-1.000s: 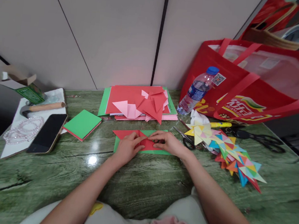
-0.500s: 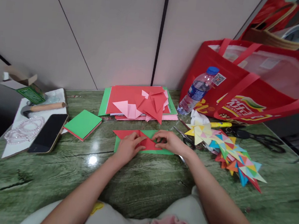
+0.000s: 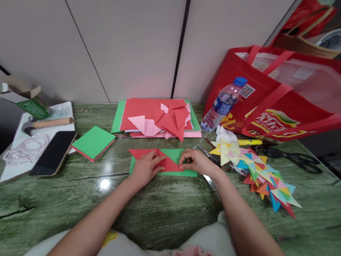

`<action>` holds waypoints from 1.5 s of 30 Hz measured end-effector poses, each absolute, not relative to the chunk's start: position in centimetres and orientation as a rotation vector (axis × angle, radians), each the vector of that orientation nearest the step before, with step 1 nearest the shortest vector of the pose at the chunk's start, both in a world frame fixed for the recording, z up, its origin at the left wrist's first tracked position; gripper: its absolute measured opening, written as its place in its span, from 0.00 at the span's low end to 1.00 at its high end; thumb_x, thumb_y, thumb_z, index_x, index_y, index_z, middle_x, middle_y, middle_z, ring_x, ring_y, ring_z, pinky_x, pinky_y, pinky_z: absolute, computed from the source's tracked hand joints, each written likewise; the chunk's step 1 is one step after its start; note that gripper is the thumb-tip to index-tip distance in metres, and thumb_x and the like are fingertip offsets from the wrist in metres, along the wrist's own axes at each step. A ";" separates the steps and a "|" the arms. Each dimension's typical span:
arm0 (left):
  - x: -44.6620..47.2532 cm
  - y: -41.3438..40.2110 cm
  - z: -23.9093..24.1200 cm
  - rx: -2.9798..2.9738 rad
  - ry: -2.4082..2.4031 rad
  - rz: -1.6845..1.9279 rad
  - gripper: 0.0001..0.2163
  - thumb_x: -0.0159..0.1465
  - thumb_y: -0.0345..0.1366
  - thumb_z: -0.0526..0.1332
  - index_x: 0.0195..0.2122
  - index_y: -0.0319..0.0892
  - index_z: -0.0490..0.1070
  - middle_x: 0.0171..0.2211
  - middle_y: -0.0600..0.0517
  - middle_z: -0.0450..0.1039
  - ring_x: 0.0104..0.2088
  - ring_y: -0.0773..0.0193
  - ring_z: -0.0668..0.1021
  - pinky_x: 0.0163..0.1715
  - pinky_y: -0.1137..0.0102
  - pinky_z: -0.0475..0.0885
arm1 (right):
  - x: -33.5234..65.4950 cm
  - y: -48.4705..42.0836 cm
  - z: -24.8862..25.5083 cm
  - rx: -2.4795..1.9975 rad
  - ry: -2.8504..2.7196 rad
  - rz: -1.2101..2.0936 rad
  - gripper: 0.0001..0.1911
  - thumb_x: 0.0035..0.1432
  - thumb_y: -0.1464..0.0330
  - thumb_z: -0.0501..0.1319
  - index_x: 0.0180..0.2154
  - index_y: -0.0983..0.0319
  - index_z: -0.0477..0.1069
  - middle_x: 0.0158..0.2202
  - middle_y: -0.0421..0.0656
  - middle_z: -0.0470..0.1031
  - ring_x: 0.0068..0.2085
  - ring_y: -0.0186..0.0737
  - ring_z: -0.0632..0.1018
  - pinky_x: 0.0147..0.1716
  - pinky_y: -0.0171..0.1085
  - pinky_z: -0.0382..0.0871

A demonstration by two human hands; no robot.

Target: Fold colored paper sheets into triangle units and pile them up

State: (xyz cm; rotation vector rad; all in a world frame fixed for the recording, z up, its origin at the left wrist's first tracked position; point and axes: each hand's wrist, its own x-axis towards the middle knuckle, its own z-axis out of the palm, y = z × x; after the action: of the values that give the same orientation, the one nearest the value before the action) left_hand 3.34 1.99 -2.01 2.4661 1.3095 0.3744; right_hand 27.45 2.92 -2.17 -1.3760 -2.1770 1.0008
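Observation:
A folded red paper (image 3: 143, 153) lies on a green sheet (image 3: 182, 156) in the middle of the green table (image 3: 161, 209). My left hand (image 3: 144, 167) rests on the red paper, fingers bent and pressing it down. My right hand (image 3: 195, 161) pinches the right end of the red paper between thumb and fingers. Both forearms reach in from the bottom of the view.
Behind lies a stack of red, pink and green sheets (image 3: 157, 118). A green square pad (image 3: 94, 142), a phone (image 3: 53, 152), beads (image 3: 22, 150) and a hammer (image 3: 48, 123) sit left. Colourful paper stars (image 3: 257, 173), scissors (image 3: 293, 157), a water bottle (image 3: 222, 104) and a red bag (image 3: 291, 96) stand right.
My right hand has slid a little to the right along the red paper and closed into a pinch. The left hand has stayed in place.

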 end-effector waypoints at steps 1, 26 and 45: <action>3.3 2.0 -2.0 2.463 1.306 0.378 0.18 0.61 0.40 0.60 0.52 0.46 0.68 0.39 0.50 0.68 0.40 0.62 0.73 0.38 0.69 0.68 | 27.4 2.9 -2.2 -1.379 -2.180 0.994 0.06 0.45 0.67 0.67 0.29 0.63 0.77 0.29 0.41 0.71 0.29 0.34 0.69 0.29 0.31 0.60; 3.3 2.1 -2.0 2.439 1.294 0.391 0.18 0.60 0.39 0.61 0.52 0.48 0.67 0.39 0.51 0.68 0.40 0.62 0.73 0.39 0.69 0.69 | 27.6 3.1 -1.9 -1.364 -2.240 1.020 0.07 0.44 0.68 0.68 0.30 0.62 0.77 0.29 0.40 0.69 0.31 0.35 0.70 0.30 0.32 0.60; 3.4 1.9 -1.7 2.458 1.312 0.334 0.18 0.61 0.40 0.59 0.53 0.47 0.67 0.40 0.50 0.68 0.41 0.61 0.73 0.40 0.68 0.69 | 27.5 2.9 -1.9 -1.365 -2.235 1.007 0.06 0.45 0.70 0.67 0.30 0.62 0.76 0.30 0.41 0.69 0.30 0.34 0.69 0.30 0.32 0.61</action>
State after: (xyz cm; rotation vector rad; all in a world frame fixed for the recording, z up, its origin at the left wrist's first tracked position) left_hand 3.39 1.90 -1.66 2.4580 1.3122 0.3343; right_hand 27.53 2.86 -1.86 -1.3648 -2.2347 1.0072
